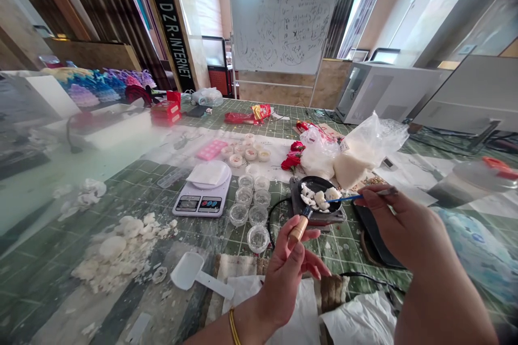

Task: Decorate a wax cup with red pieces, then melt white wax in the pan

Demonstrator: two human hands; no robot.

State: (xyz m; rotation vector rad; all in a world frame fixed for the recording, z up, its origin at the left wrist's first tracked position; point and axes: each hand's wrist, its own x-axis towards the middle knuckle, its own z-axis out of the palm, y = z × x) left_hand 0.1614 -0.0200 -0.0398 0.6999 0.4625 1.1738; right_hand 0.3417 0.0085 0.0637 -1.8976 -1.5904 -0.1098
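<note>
My left hand pinches the wooden handle of a small black pan that sits on a grey burner. White wax chunks lie in the pan. My right hand is closed on a thin blue-tipped stick, whose tip reaches into the chunks. A gold bangle is on my left wrist.
Several small clear cups stand left of the pan, beside a white digital scale. A white scoop and a heap of wax pieces lie at the near left. Plastic bags of white flakes sit behind the pan. A whiteboard stands at the back.
</note>
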